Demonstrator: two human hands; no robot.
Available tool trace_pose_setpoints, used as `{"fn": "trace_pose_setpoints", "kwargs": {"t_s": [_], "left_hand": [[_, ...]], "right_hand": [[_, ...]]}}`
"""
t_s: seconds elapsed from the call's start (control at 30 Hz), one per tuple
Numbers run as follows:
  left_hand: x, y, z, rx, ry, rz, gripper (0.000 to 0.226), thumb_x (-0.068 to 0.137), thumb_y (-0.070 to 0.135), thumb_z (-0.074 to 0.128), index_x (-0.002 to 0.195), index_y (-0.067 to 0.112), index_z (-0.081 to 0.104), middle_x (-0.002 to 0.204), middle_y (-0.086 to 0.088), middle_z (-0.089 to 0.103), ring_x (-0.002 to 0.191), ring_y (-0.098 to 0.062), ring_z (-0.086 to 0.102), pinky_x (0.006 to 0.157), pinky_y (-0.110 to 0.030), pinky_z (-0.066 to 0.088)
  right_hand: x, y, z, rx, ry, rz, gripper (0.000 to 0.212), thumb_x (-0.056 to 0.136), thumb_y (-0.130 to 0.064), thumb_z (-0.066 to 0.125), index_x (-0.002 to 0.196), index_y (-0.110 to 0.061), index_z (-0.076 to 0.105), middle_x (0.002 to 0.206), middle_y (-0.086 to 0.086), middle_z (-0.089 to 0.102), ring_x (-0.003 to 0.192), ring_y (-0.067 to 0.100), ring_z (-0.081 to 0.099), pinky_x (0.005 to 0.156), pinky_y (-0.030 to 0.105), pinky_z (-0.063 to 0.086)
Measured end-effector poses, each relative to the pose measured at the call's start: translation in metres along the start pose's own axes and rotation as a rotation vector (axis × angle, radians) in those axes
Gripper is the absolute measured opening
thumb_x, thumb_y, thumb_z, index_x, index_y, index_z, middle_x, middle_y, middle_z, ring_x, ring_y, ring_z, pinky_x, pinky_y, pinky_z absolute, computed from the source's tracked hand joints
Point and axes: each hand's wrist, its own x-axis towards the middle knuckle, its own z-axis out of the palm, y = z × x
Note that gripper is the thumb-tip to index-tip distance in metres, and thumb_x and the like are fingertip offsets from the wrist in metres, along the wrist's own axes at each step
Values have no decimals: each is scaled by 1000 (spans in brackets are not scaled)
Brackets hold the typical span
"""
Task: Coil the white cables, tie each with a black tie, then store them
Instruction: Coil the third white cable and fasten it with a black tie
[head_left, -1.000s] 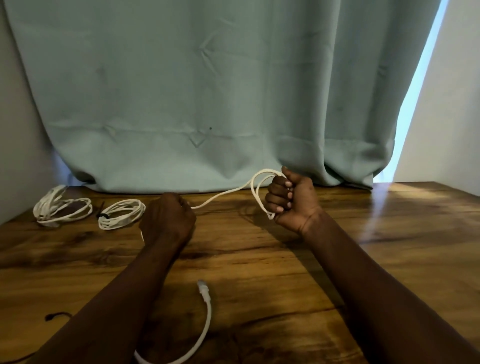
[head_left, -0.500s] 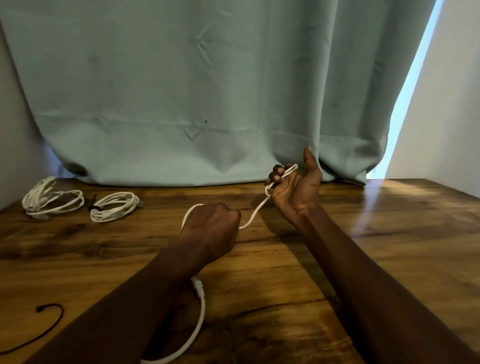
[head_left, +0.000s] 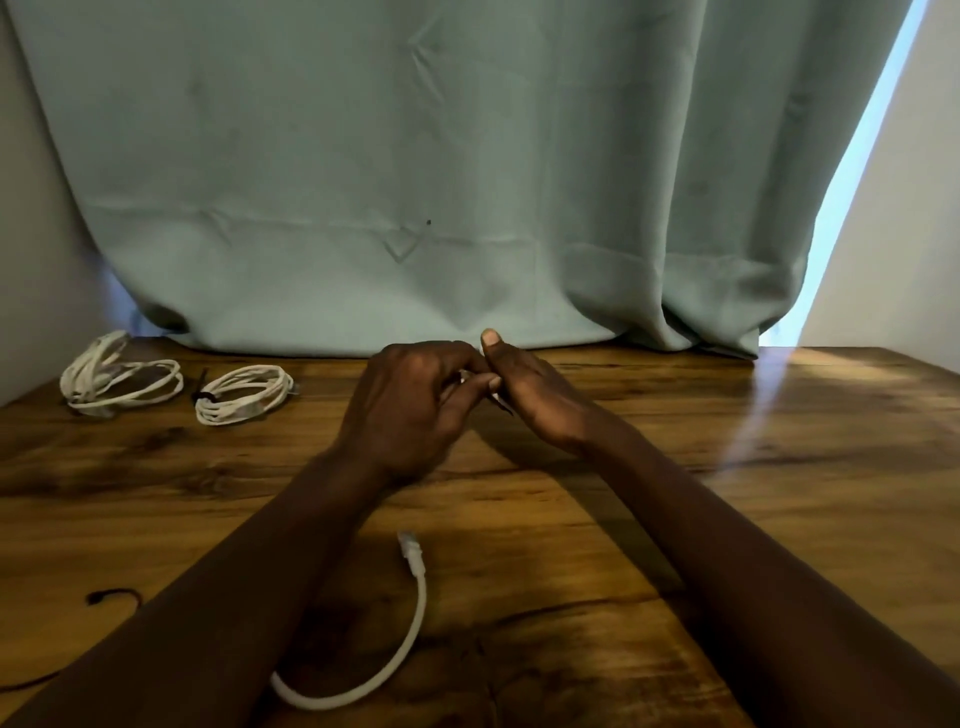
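My left hand (head_left: 410, 410) and my right hand (head_left: 530, 395) meet over the middle of the wooden table (head_left: 727, 493), fingertips together. Only a sliver of white cable shows between the fingers; both hands pinch it there. The cable's loose end (head_left: 410, 613), with its plug, curves on the table under my left forearm. Two coiled white cables lie at the back left: one (head_left: 119, 379) near the wall, and one (head_left: 244, 392) bound with a black tie. A loose black tie (head_left: 111, 596) lies at the front left.
A pale green curtain (head_left: 415, 182) hangs along the table's back edge. Walls close in at the left and the right, with a bright gap at the curtain's right side.
My left hand has moved right and up to meet my right hand. The stretch of cable seen between the hands earlier is now hidden between them.
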Motion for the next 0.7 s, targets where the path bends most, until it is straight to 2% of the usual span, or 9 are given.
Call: {"fn": "trace_pose_setpoints", "kwargs": {"t_s": [0.1,0.17,0.3,0.37,0.43,0.5,0.53,0.6,0.7], "left_hand": [[2,-1,0,-77,-1,-27,11,97,33,69,95,25,78,76,21,68,65,8,61,64,-15,40],[4,-5,-1,-169,30,-98,13,95,37,71,94,27,79,80,15,75,69,-1,69,65,-27,51],[5,-4,0,-338,40,-235,10,90,34,78,90,24,80,82,12,78,77,-6,74,73,-39,57],[6,-2,2,-368,22,-273,17,85,37,81,92,23,76,77,10,74,72,-3,70,70,-30,56],[6,-3,3,-355,8,-316,26,81,40,83,99,24,72,78,7,65,67,-1,61,62,-16,46],[6,-7,3,-359,-69,-364,35,78,47,83,104,26,73,93,6,62,76,0,60,67,-12,45],[6,-9,2,-372,-136,-378,41,75,53,83,105,27,74,100,5,63,83,-1,63,72,-16,49],[4,-13,1,-398,-245,-396,50,69,63,83,105,29,74,106,7,68,94,-6,67,82,-28,54],[6,-18,-4,-423,-290,-428,31,79,44,85,103,26,77,101,6,76,96,-9,71,85,-32,54]], "right_hand": [[-3,-8,3,100,-84,-11,76,104,-68,14,95,-16,68,70,-6,59,61,4,51,63,27,40],[-5,-13,4,196,-84,-27,69,107,-61,16,86,-17,65,60,-4,45,52,8,38,55,27,32],[-5,-18,3,374,-88,57,56,107,-58,31,74,-18,53,56,-3,27,50,12,19,50,28,17],[-10,-22,0,396,-140,95,61,104,-65,31,68,-22,57,57,-3,24,50,12,15,49,27,12],[-13,-21,-3,406,-199,113,65,101,-69,32,60,-30,63,59,-3,21,51,13,12,51,30,8],[-13,-18,-5,466,-241,125,58,100,-67,39,75,-23,67,57,-5,21,48,11,12,50,30,7],[-12,-15,-5,518,-265,132,54,100,-66,44,86,-18,64,55,-6,22,45,9,13,47,28,7],[-11,-10,-4,592,-296,160,53,100,-62,49,79,-15,62,50,-8,23,40,7,13,44,25,7],[-9,-6,-2,625,-295,191,47,98,-58,56,67,-23,62,48,-9,23,37,6,13,41,21,9]]}}
